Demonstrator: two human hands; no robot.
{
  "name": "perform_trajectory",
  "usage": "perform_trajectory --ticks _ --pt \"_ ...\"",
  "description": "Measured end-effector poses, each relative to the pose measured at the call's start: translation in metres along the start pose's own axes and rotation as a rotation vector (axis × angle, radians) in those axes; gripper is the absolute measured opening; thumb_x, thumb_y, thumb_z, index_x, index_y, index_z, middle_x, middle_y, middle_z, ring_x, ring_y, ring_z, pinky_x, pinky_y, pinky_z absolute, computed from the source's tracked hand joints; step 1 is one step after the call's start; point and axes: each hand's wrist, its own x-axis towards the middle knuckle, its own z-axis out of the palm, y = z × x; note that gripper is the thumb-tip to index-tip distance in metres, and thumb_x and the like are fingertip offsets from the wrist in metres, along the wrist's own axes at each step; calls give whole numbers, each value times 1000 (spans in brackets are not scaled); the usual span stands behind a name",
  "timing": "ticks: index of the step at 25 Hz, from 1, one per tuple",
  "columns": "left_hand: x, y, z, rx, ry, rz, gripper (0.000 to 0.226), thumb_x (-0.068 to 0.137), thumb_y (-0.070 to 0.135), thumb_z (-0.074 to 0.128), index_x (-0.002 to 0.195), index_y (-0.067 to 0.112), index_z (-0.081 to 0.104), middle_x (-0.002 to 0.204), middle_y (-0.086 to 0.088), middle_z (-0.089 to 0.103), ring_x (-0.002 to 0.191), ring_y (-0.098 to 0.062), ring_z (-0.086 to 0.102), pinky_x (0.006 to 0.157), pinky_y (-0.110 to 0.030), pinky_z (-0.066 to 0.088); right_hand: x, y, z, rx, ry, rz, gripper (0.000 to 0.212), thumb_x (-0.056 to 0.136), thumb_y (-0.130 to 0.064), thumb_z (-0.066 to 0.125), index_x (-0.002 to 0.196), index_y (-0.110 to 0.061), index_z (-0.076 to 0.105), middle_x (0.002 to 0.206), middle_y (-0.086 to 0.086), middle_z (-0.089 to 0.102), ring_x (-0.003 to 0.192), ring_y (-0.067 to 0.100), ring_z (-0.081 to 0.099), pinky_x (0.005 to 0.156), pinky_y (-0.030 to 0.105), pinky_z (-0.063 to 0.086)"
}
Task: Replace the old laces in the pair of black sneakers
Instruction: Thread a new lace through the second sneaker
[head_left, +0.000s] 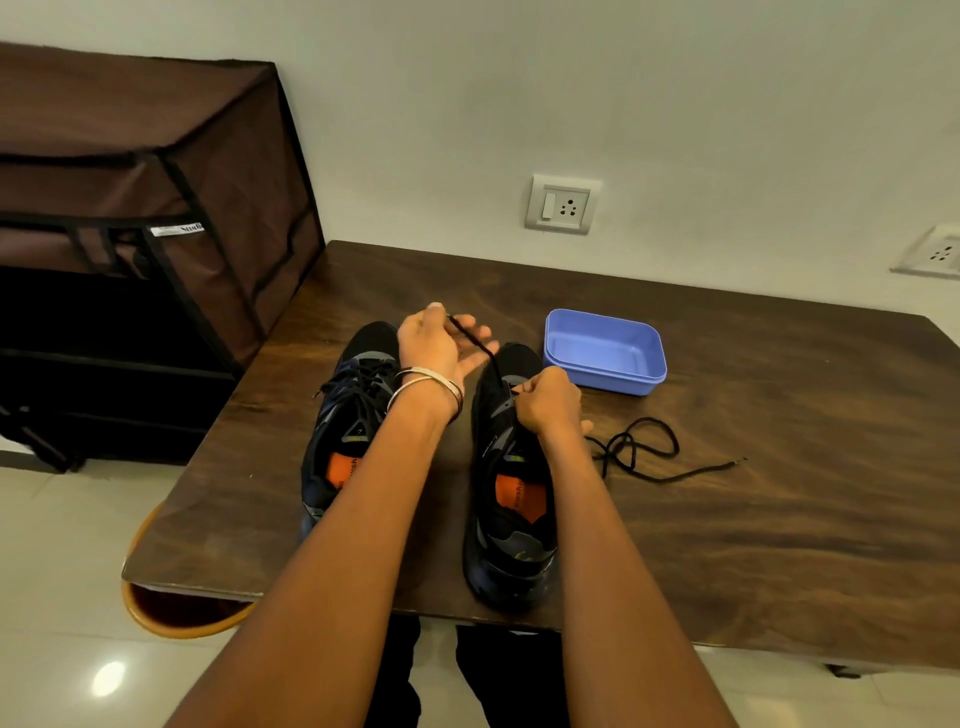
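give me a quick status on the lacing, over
Left hand pinching a black lace, pulled up taut. Right hand gripping the right sneaker at its eyelets. Left sneaker laced. Loose lace on table, clear.

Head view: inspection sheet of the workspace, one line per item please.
Surface: dark wooden table.
Job's things: left sneaker laced; right sneaker with a lace being worked near its toe end.
Clutter: loose lace on the table; blue tub, nothing seen in it.
Grippers: left hand pinches the lace; right hand grips at the eyelets.
Cables: nothing seen.
Surroundings: brown fabric rack, wall sockets.
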Motion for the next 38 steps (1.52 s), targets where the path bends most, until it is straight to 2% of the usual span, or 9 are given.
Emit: perform_trajectory --ticks 6,8,11,14,20,23,31,34,38 --pt "6 35 -2 -573 -142 -255 29 103 18 41 75 11 41 53 0 44 30 -8 29 28 -17 27 1 -2 2 -4 -2 32 8 95 -15 56 96 -10 63 112 13 61 113 34 51 97 50 34" --pt "7 35 -9 -98 -151 -176 25 100 21 48 76 13 47 58 1 48 34 -7 32 29 -18 24 1 -2 1 -17 -5 22 8 94 -15 56 93 -10 62 110 14 62 111 35 52 93 47 35" --pt "7 25 -21 1286 -202 298 13 86 33 69 91 20 69 84 7 64 69 -9 58 60 -25 48 4 -1 1 -11 -19 -8 11 92 -13 58 91 -7 67 105 13 65 108 34 55 93 46 42" --pt "10 13 -25 1896 -332 170 15 82 33 74 91 21 75 94 1 69 89 -21 65 84 -40 55 3 -2 1 -21 5 -8 11 91 -13 60 96 -11 70 105 9 65 107 31 55 98 50 40" --pt "11 20 -31 1161 9 288 16 88 14 65 79 11 77 86 -4 72 78 -15 61 79 -28 48 2 -2 1 -27 18 -9 10 92 -13 60 97 -13 69 106 9 65 106 30 56 102 54 37" --pt "5 17 -32 1394 123 449 17 91 26 65 102 16 73 103 -5 68 90 -22 64 76 -32 50 -2 -4 -6 -89 42 -19 9 93 -16 61 101 -13 67 105 8 63 104 30 55 106 54 30" --pt "-8 -17 -2 1437 -595 451 28 84 21 72 112 21 72 103 -1 70 97 -18 63 93 -34 50 -19 -15 -71 565 53 -138 13 87 3 63 82 -5 71 75 10 70 70 17 67 67 29 58" --pt "-2 -24 -5 1393 -360 472 15 88 29 68 99 24 76 91 -1 72 87 -19 65 85 -35 54 -24 -1 -92 502 63 -172 20 88 7 62 75 -3 72 71 8 70 59 7 64 54 18 49" --pt "7 -18 -21 1416 -11 386 16 88 34 67 96 23 76 94 -3 72 90 -25 67 83 -38 55 -16 29 -111 138 284 -62 17 87 -11 74 71 -9 73 87 9 74 91 20 67 84 34 54"
